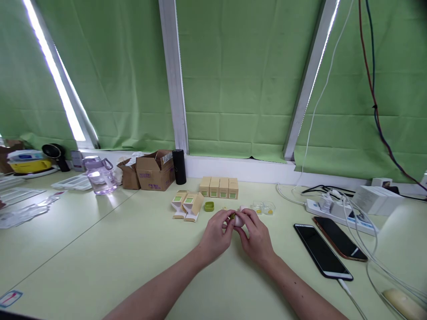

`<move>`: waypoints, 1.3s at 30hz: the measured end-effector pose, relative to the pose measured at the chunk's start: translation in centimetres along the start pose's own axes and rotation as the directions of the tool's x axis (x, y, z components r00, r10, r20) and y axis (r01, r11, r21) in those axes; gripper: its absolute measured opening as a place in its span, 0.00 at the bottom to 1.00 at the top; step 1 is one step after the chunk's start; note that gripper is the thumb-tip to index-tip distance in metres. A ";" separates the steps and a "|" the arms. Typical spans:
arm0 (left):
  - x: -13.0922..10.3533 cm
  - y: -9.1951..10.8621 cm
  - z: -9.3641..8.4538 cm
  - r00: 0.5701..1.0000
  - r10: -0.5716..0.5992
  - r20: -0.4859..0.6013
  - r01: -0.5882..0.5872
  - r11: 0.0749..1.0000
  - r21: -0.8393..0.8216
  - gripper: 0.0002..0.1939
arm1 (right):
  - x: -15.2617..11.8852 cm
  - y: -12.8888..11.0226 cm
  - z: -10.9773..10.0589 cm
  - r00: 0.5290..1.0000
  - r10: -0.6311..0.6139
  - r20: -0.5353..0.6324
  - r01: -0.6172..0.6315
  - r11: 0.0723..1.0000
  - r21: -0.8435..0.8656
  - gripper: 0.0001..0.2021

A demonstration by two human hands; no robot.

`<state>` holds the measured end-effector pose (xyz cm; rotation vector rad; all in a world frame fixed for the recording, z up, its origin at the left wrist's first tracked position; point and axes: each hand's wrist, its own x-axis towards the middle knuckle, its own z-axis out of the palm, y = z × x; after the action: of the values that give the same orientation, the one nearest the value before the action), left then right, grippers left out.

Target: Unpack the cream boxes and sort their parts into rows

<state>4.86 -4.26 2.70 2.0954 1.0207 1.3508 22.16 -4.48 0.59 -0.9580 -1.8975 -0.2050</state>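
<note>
Both hands meet above the table in the middle of the head view. My left hand [216, 235] pinches a small green piece [232, 216] between thumb and fingers. My right hand [256, 234] is closed on a small white rounded object [239, 221], which touches the green piece. Just beyond the hands is a small green open container [209, 206]. Two clear round cups [263, 207] with yellow bits lie past my right hand. Left of the green container stand two opened small cartons [192, 203], and behind it a row of several closed small boxes [219, 187].
Two phones [323, 251] [340, 238] lie at the right, near a power strip [342, 215] with tangled white cables. A brown cardboard box [155, 171], a black cylinder [179, 166] and a clear purple jug [100, 176] stand at the back left.
</note>
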 end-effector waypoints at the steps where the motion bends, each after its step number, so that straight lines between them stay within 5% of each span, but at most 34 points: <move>1: 0.0 0.1 0.0 1.000 0.009 0.002 -0.009 1.000 0.023 0.13 | 0.0 0.0 0.0 1.000 -0.004 0.002 0.004 1.000 -0.007 0.18; 9: 0.1 0.5 0.0 1.000 0.027 -0.014 -0.023 0.982 0.187 0.13 | -0.1 -0.3 0.3 0.999 0.001 0.047 0.001 0.999 -0.047 0.15; 25: 1.0 1.7 -0.3 0.982 -0.188 0.012 0.177 0.944 0.277 0.12 | 0.0 -0.7 1.4 0.990 0.059 0.129 -0.049 0.996 -0.079 0.14; 32: 0.8 0.0 -1.1 1.000 -0.030 0.000 0.029 0.988 0.152 0.11 | 0.1 -0.4 0.3 0.993 0.059 0.103 -0.059 0.998 0.002 0.18; 35: 1.0 -0.5 -2.0 0.995 0.081 0.050 -0.085 0.993 0.080 0.20 | 0.2 -0.2 -0.2 0.997 0.006 0.072 -0.010 0.999 0.053 0.20; 39: 1.2 -1.1 -2.3 0.986 0.066 0.151 -0.062 0.998 -0.033 0.27 | 0.2 0.0 -0.3 0.995 -0.066 0.076 0.055 0.988 0.142 0.24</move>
<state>2.71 -2.72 3.61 2.1893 0.8736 1.2068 22.25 -4.53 0.92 -0.8262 -1.9884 -0.0690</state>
